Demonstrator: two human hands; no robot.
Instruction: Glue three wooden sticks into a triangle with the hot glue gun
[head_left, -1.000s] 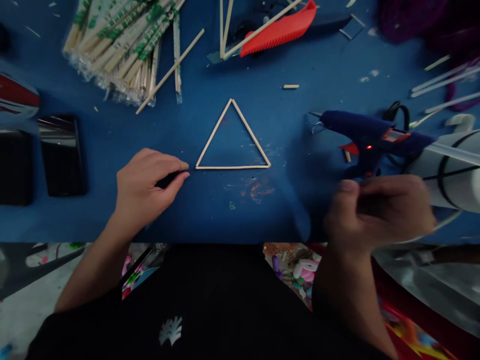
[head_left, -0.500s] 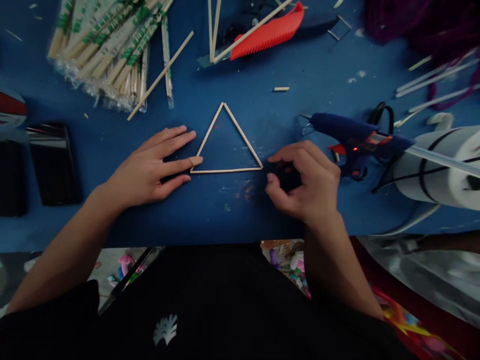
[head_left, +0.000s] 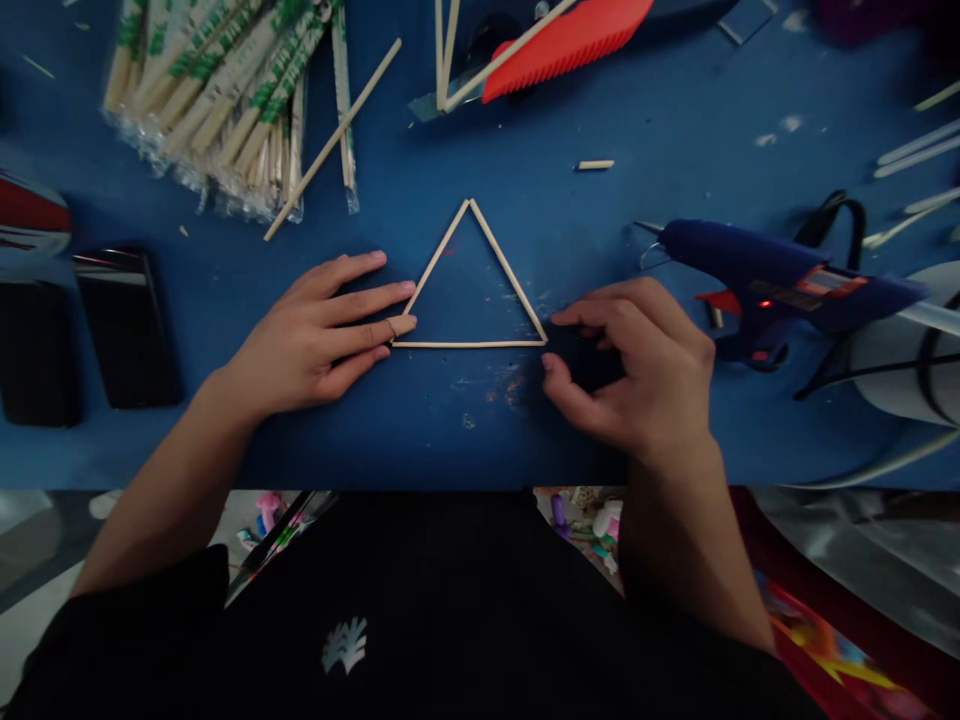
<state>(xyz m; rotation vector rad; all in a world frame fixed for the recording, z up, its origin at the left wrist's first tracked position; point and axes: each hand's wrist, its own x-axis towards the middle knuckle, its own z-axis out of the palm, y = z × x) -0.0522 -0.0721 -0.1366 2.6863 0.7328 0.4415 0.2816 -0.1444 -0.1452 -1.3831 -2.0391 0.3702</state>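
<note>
Three thin wooden sticks form a triangle on the blue table (head_left: 480, 430): a left stick (head_left: 439, 252), a right stick (head_left: 509, 273) and a bottom stick (head_left: 469, 345). My left hand (head_left: 319, 330) lies flat with its fingers spread, fingertips resting on the triangle's lower left corner and hiding it in part. Just beyond the lower right corner, my right hand (head_left: 637, 360) is curved, thumb and forefinger apart, with nothing between them. To the right of that hand lies a blue glue gun (head_left: 739, 260) with a small red light on.
Paper-wrapped chopsticks (head_left: 217, 95) are piled at the upper left, a loose stick (head_left: 334, 140) beside them. Beyond the triangle lie a red-handled knife (head_left: 570, 45) and a short stick piece (head_left: 596, 165). Two dark phones (head_left: 127, 325) lie at left; a white roll (head_left: 900, 355) stands right.
The view has shifted, so most table things appear further right. Both hands stay at the triangle's lower corners, with the left fingers slightly rearranged. The triangle keeps its shape.
</note>
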